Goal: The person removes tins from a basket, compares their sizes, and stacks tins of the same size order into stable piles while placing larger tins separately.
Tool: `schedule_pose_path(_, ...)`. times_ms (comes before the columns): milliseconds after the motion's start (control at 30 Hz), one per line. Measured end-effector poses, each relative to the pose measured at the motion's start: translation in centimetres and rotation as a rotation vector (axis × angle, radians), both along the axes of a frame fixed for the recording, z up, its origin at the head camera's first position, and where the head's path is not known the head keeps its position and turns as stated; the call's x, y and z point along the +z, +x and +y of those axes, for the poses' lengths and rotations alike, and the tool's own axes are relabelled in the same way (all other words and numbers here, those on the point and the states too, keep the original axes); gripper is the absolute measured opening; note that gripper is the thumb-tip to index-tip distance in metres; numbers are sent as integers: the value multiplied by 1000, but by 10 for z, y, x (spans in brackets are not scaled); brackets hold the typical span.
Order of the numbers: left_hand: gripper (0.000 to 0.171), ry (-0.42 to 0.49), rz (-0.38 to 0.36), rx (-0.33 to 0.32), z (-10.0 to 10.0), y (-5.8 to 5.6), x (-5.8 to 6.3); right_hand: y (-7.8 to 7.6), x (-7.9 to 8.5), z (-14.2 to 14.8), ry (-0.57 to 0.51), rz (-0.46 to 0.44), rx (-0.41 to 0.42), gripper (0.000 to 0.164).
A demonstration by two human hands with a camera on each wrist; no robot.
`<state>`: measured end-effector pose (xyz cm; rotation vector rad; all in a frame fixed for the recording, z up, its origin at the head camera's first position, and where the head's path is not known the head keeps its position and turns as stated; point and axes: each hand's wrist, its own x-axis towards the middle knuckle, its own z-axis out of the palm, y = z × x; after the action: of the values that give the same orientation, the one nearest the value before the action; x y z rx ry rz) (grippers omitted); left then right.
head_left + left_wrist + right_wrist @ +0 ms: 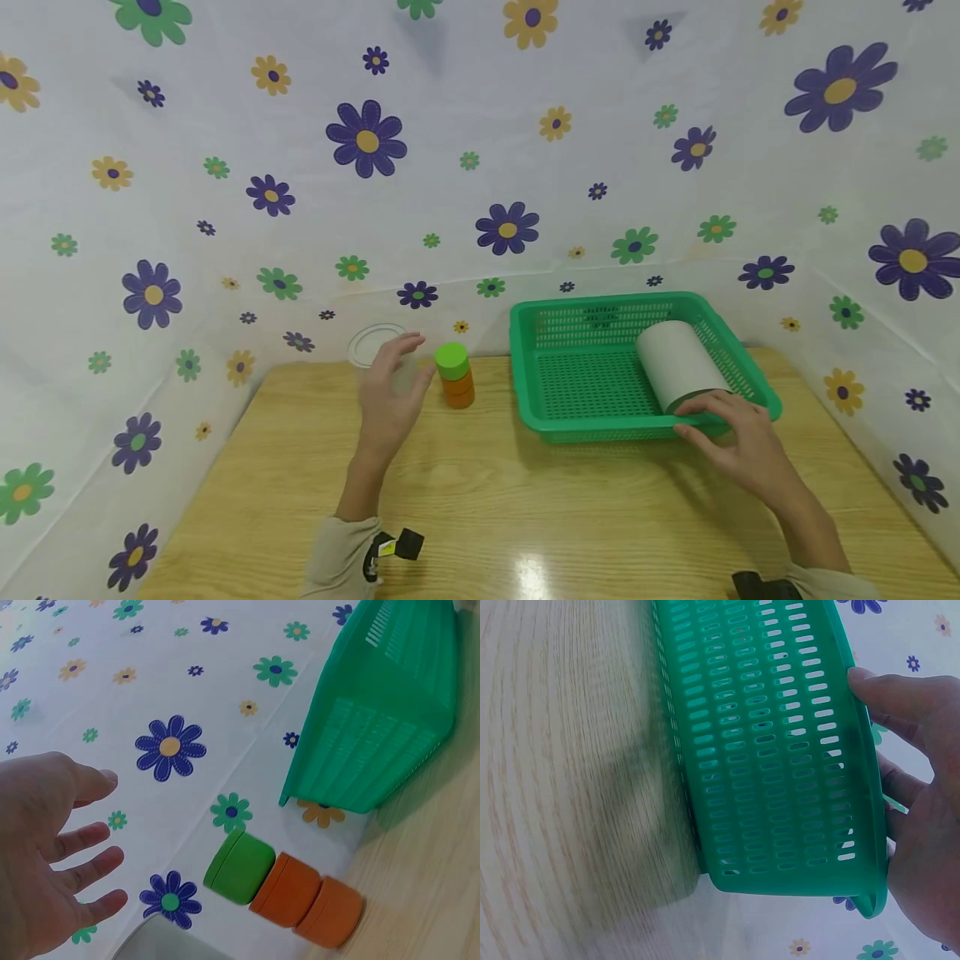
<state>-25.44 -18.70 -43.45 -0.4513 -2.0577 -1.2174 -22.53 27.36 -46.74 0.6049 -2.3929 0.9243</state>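
Observation:
My right hand (738,446) holds the front rim of a green plastic basket (528,392), thumb at the outer edge and fingers over the inside. Right behind those fingers, a white cylinder (678,362) lies on its side in the basket. My left hand (390,400) is raised with fingers spread and nothing between them. Behind it stands a pale container with a round white lid (367,346), its body mostly hidden by the hand. To the right of that hand is a small orange jar (457,392) with a green cap (241,868).
Everything stands on a wooden table (480,508). A white sheet (450,100) printed with flowers hangs behind and along both sides. The basket rests near the back right, close to the sheet.

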Motion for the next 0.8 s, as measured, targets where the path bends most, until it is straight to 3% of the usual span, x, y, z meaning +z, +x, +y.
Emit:
schedule_pose_path(300,40,-50,-39,-77,30,-1,-4,0,0,2,-11,-8,-1,32)
schedule_pose_path(567,41,-41,-76,-171,59,-3,-9,1,-2,1,-10,-16,3,32)
schedule_pose_path(800,41,-38,-154,-217,81,-5,-5,0,-2,0,-14,-13,4,32)
